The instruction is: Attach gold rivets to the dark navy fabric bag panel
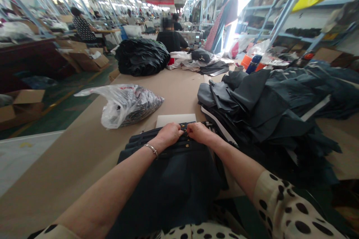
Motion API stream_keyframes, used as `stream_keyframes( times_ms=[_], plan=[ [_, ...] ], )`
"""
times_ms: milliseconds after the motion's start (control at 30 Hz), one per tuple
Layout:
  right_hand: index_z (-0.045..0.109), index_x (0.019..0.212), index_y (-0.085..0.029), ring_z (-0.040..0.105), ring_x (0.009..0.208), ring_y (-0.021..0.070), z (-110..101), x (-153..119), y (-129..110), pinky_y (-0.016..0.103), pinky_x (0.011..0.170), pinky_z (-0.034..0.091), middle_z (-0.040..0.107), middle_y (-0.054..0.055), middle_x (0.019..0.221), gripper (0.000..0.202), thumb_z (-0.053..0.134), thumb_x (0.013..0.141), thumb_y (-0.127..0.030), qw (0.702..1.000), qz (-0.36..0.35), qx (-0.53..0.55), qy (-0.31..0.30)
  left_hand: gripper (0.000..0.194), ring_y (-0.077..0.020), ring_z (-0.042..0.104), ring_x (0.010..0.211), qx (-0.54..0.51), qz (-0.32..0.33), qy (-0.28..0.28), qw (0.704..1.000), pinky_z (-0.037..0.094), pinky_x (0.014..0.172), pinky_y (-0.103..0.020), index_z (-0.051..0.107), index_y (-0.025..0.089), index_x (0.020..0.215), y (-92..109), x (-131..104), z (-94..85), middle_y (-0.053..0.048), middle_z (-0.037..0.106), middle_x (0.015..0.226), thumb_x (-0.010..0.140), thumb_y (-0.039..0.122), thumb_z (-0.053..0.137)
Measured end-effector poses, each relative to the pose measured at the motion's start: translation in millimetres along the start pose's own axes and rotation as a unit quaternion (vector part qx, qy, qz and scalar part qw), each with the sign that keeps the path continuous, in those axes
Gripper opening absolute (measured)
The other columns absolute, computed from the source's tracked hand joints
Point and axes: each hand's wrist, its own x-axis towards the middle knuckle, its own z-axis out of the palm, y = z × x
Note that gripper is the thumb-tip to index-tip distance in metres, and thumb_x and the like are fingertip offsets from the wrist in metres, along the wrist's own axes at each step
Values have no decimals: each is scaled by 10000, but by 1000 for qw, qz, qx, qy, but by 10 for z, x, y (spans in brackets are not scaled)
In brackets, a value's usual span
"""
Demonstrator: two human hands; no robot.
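Note:
A dark navy garment lies spread in front of me on the brown table, with its waistband at the far end. My left hand and my right hand are side by side, both pinching the waistband around a small gold fastener. A thin bracelet is on my left wrist. Beneath the waistband's far edge lies a white card.
A clear plastic bag of dark items lies to the left. A large heap of dark grey garments fills the right side. A black bundle and white bags sit farther back. Other people sit at far tables. Cardboard boxes stand on the floor at left.

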Motion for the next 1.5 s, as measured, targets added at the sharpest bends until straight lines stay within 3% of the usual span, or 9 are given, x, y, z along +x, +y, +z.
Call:
stream_keyframes(
  times_ms=[267, 467, 533, 700, 933, 1100, 1167, 1333, 1500],
  plan=[
    [644, 711, -182, 540, 671, 137, 15, -90, -10, 227, 633, 371, 631, 5, 684, 117, 559, 728, -103, 991, -9, 122, 57, 230, -134, 426, 517, -169, -41, 11, 985, 335, 541, -248, 532, 165, 580, -85, -128, -175, 6, 452, 514, 768, 298, 539],
    [594, 894, -170, 515, 590, 105, 154, -206, -239, 205, 571, 416, 580, -28, 666, 171, 529, 778, -278, 943, -16, 321, 92, 291, -89, 280, 345, -387, -98, -31, 916, 250, 372, -185, 503, 190, 838, 12, -326, -232, 92, 256, 446, 879, 447, 373],
    [567, 921, -172, 508, 577, 100, 211, -230, -323, 204, 559, 416, 559, -39, 657, 220, 547, 744, -302, 917, -25, 386, 92, 314, -81, 299, 346, -436, -105, -35, 893, 233, 359, -163, 498, 192, 873, 57, -372, -219, 90, 281, 454, 880, 488, 393],
    [571, 741, -167, 526, 606, 102, 277, -269, -467, 229, 628, 439, 592, -22, 678, 208, 680, 615, -291, 791, -17, 598, 126, 373, -73, 333, 365, -527, -97, -41, 843, 198, 334, -142, 498, 184, 851, 173, -435, -124, 72, 335, 489, 859, 554, 451],
    [537, 731, -174, 494, 546, 80, 192, -345, -583, 200, 534, 427, 568, -26, 662, 199, 655, 692, -329, 742, 14, 648, 170, 408, -73, 373, 376, -577, -114, -3, 809, 232, 333, -138, 489, 184, 890, 232, -437, -67, 57, 407, 513, 856, 589, 451],
    [416, 836, -217, 633, 809, 156, -11, -358, -521, 285, 663, 542, 620, 22, 1004, 307, 648, 708, -372, 674, -21, 711, 199, 458, -60, 292, 329, -574, -115, -3, 811, 175, 320, -143, 488, 172, 811, 237, -465, -107, 101, 272, 433, 784, 623, 560],
    [374, 850, -227, 640, 743, 155, -64, -361, -443, 305, 628, 550, 624, 13, 981, 310, 619, 730, -374, 702, -23, 687, 187, 465, -47, 242, 324, -570, -106, -17, 814, 185, 321, -151, 486, 168, 772, 257, -478, -105, 103, 268, 424, 768, 624, 580],
    [513, 783, -198, 563, 623, 121, -20, -386, -239, 244, 634, 463, 615, -9, 719, 33, 513, 801, -226, 920, -69, 330, 198, 564, -55, 270, 331, -545, -88, -59, 832, 168, 321, -166, 473, 173, 714, 318, -480, -61, 95, 276, 431, 680, 726, 582],
    [632, 785, -179, 576, 738, 134, 39, -423, -173, 240, 744, 432, 648, 20, 789, 147, 504, 775, -106, 954, -96, 203, 200, 514, -62, 279, 346, -485, -74, -76, 868, 201, 351, -183, 451, 187, 692, 302, -468, -42, 98, 281, 449, 644, 675, 604]
  ],
)
